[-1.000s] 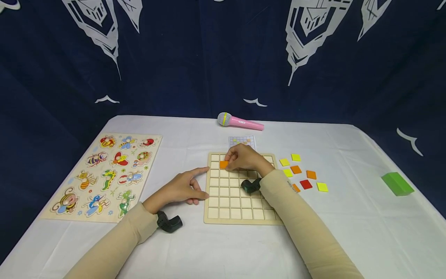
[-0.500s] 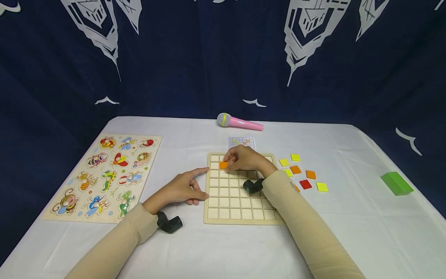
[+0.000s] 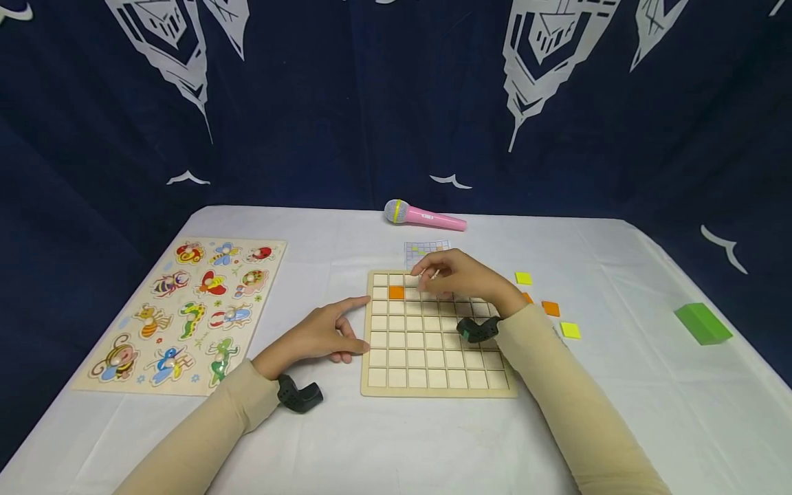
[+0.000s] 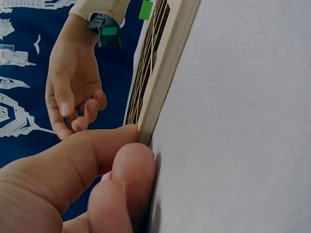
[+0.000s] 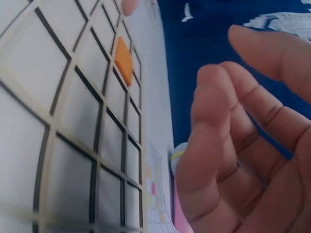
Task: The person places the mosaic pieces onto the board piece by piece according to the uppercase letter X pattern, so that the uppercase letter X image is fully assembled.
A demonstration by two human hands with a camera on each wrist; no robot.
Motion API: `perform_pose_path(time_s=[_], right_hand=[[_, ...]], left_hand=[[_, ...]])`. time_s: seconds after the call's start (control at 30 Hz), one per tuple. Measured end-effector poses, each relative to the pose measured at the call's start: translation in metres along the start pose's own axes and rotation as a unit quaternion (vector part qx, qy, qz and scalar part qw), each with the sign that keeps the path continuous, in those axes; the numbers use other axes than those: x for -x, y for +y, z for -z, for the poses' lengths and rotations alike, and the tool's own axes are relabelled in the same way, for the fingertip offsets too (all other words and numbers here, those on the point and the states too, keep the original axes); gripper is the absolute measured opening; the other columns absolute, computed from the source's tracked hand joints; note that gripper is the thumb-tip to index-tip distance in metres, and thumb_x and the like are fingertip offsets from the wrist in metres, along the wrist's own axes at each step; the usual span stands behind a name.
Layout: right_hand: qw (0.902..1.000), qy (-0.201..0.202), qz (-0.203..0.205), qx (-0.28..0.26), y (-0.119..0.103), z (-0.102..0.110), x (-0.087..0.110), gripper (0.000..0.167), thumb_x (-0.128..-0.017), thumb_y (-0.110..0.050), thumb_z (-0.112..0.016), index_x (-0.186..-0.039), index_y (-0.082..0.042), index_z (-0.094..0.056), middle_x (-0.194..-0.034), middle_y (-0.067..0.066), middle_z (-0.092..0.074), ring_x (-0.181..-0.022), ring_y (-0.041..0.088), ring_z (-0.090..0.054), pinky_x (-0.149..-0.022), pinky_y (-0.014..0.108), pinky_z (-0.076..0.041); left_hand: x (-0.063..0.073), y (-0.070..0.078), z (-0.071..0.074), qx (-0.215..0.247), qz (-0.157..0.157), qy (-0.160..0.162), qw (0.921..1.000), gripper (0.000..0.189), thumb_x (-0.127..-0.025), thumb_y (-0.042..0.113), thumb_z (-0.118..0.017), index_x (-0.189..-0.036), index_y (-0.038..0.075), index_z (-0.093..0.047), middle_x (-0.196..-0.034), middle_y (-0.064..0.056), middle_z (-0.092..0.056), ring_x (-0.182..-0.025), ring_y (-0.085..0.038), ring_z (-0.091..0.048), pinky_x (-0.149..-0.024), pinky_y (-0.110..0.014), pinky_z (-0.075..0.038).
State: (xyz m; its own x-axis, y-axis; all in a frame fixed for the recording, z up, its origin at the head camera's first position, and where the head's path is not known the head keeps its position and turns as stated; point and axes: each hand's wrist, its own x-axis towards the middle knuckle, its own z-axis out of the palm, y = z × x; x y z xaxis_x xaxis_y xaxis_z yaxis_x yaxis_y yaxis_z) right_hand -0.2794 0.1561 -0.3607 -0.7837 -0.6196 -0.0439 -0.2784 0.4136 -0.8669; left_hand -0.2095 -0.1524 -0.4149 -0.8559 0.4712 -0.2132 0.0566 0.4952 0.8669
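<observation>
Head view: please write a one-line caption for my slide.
Right hand hovers empty above a wooden grid board holding one orange tile; left hand rests against its edge.

Two hands (image 3: 322,335); one grid board (image 3: 433,357); one microphone (image 3: 423,216); one green block (image 3: 703,323).

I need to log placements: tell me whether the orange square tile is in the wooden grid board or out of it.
In. The orange square tile lies flat in a cell of the wooden grid board, second row, second column; the right hand is off it.
</observation>
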Motion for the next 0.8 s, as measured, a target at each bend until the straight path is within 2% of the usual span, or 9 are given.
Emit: perform_pose_path(time_s=[0.2,0.43,0.53,0.67,0.8], right_hand=[[0.9977,0.019,-0.005,-0.064,0.005,0.016,0.020,0.035,-0.100,-0.002,-0.068,-0.131,0.014,-0.064,-0.101,0.007,-0.069,-0.082,0.018,-0.062,-0.071,0.029,-0.054],[0.9932,0.069,-0.021,-0.092,0.012,0.036,0.048,0.040,-0.102,-0.007,-0.068,-0.133,0.017,-0.059,-0.099,0.011,-0.067,-0.078,0.022,-0.060,-0.073,0.031,-0.054],[0.9906,0.097,-0.031,-0.092,0.016,0.044,0.060,0.033,-0.105,-0.009,-0.068,-0.130,0.010,-0.063,-0.097,0.008,-0.069,-0.078,0.021,-0.060,-0.073,0.031,-0.055],[0.9857,0.132,-0.024,-0.102,0.024,0.055,0.073,0.016,-0.107,-0.008,-0.067,-0.121,-0.009,-0.072,-0.094,0.000,-0.070,-0.079,0.019,-0.060,-0.073,0.028,-0.056],[0.9774,0.171,-0.007,-0.124,0.033,0.065,0.083,0.023,-0.106,-0.004,-0.067,-0.115,-0.023,-0.076,-0.092,-0.003,-0.070,-0.077,0.016,-0.060,-0.069,0.025,-0.053]], left_hand=[[0.000,0.000,0.000,0.002,0.002,0.000,1.0000,0.093,-0.089,0.011,-0.088,-0.168,0.006,-0.037,-0.082,-0.009,-0.071,-0.057,-0.012,-0.067,-0.055,-0.023,-0.057],[0.002,0.001,0.000,0.003,0.004,0.001,1.0000,0.093,-0.089,0.011,-0.088,-0.168,0.006,-0.037,-0.081,-0.008,-0.071,-0.057,-0.012,-0.067,-0.055,-0.023,-0.056],[0.002,0.002,-0.001,0.000,0.003,0.001,1.0000,0.093,-0.089,0.011,-0.088,-0.167,0.006,-0.038,-0.081,-0.008,-0.071,-0.057,-0.012,-0.067,-0.055,-0.023,-0.057],[0.002,0.002,0.000,-0.001,0.001,0.003,1.0000,0.092,-0.089,0.011,-0.088,-0.167,0.006,-0.038,-0.081,-0.008,-0.071,-0.057,-0.012,-0.068,-0.056,-0.024,-0.057],[0.002,0.001,0.000,-0.001,0.001,0.003,1.0000,0.092,-0.089,0.012,-0.088,-0.167,0.006,-0.039,-0.081,-0.008,-0.071,-0.057,-0.012,-0.068,-0.056,-0.024,-0.058]])
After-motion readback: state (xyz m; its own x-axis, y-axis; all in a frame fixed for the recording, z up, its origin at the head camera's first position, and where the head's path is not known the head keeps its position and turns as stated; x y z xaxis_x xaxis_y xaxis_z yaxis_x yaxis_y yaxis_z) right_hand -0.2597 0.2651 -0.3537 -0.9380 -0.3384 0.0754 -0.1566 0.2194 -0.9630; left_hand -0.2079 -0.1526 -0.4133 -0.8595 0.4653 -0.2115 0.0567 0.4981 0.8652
